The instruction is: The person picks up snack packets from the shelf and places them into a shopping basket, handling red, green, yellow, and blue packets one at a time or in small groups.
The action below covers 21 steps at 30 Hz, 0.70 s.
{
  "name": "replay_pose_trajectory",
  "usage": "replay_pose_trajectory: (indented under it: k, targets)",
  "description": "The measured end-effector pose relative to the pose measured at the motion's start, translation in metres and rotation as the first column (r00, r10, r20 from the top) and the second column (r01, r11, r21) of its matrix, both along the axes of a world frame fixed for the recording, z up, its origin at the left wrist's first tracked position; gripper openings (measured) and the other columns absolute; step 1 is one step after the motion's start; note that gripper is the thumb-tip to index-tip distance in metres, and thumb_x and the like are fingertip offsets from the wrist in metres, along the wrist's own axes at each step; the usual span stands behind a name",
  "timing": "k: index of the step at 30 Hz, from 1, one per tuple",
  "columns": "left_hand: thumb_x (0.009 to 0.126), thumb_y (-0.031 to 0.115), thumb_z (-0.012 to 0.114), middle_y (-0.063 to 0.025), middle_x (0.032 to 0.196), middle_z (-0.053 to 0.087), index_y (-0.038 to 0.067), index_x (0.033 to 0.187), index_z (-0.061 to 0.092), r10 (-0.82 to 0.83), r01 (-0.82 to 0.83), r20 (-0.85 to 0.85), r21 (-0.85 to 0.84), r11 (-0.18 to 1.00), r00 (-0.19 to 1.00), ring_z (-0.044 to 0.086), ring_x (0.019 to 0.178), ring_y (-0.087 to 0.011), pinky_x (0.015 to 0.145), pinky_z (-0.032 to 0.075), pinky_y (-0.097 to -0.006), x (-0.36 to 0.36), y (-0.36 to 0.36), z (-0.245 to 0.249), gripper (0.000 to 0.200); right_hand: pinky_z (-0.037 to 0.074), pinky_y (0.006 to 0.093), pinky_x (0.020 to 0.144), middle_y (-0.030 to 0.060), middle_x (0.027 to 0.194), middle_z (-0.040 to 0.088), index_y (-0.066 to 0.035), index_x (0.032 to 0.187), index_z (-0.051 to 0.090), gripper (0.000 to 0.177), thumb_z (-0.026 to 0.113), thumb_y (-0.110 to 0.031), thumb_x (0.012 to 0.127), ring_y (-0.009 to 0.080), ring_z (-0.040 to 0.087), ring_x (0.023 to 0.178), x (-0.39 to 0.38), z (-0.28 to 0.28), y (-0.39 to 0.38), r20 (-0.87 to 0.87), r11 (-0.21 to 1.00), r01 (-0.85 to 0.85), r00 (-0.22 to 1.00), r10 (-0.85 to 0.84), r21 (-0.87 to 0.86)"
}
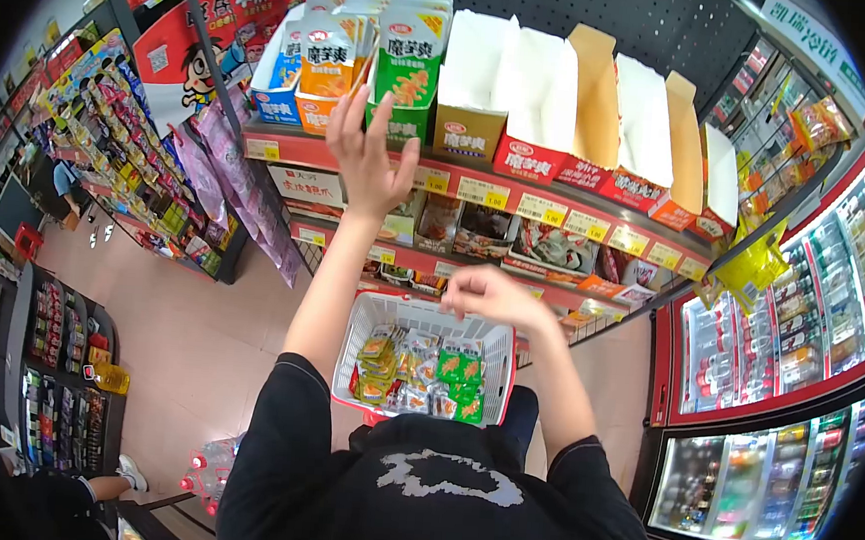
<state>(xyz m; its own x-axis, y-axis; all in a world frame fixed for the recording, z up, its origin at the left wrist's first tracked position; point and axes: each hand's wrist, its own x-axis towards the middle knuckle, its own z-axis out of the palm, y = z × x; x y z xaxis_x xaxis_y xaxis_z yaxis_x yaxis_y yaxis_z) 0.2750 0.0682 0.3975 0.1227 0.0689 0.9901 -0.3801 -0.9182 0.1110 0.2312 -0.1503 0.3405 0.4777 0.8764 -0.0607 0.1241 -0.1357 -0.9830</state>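
Left hand [368,155], fingers spread wide, is at the shelf's green packets [409,63]. Right hand [496,297] curls, blurred, grip unclear, above the basket [434,317], seemingly kept close for short reaches.

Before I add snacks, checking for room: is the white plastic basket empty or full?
Partly full: green plastic packets and yellow packets lie in the basket, upper walls bare.

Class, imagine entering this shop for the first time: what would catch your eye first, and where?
Probably the row of bright snack boxes on the upper shelf, with the left hand raised before its left end. Next, the white basket below, holding small yellow packets and green packets. Lit drinks coolers glow at the right.
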Motion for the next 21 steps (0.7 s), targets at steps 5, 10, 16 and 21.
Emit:
replay_pose_trajectory:
  k: [5, 10, 16, 21]
  targets:
    - [0.074, 0.032, 0.059, -0.0141, 0.128, 0.035, 0.004, 0.126, 0.034, 0.095, -0.095, -0.095, 0.001, 0.995, 0.991, 0.028, 0.123, -0.0304, 0.104, 0.016, -0.0455, 0.016, -0.003, 0.001, 0.065, 0.043, 0.0231, 0.062, 0.0021, 0.072, 0.058, 0.0, 0.079, 0.057, 0.009, 0.058, -0.009, 0.081, 0.0081, 0.053, 0.066, 0.035, 0.135, 0.05, 0.324, 0.634, 0.491, 0.575, -0.751, 0.598]
    - [0.072, 0.031, 0.061, -0.0137, 0.126, 0.037, 0.004, 0.123, 0.035, 0.105, -0.106, -0.132, 0.003, 0.994, 0.986, 0.028, 0.123, -0.0305, 0.104, 0.016, -0.0459, 0.012, -0.002, 0.003, 0.063, 0.041, 0.0342, 0.086, 0.0178, 0.107, 0.052, 0.004, 0.111, 0.048, 0.051, 0.068, -0.021, 0.071, 0.0291, 0.051, 0.101, 0.127, 0.179, 0.104, 0.644, 0.637, 0.259, 0.067, -0.762, 0.726]
    - [0.071, 0.029, 0.061, -0.0136, 0.123, 0.038, 0.005, 0.121, 0.037, 0.112, -0.114, -0.151, -0.001, 0.993, 0.982, 0.029, 0.121, -0.0308, 0.104, 0.016, -0.0465, 0.013, -0.001, 0.002, 0.06, 0.042, 0.0326, 0.088, 0.0161, 0.105, 0.053, 0.003, 0.112, 0.05, 0.054, 0.073, -0.018, 0.067, 0.0254, 0.052, 0.102, 0.14, 0.175, 0.119, 0.725, 0.685, 0.468, 0.125, -0.677, 0.559]
    - [0.071, 0.029, 0.061, -0.0131, 0.122, 0.038, 0.006, 0.12, 0.037, 0.098, -0.103, -0.157, -0.026, 0.994, 0.983, 0.03, 0.121, -0.0307, 0.103, 0.017, -0.0465, 0.011, -0.003, 0.003, 0.059, 0.042, 0.0308, 0.085, 0.0111, 0.101, 0.055, -0.001, 0.103, 0.054, 0.041, 0.071, -0.015, 0.069, 0.0216, 0.054, 0.099, 0.131, 0.171, 0.113, 0.718, 0.754, 0.414, 0.279, -0.638, 0.509]
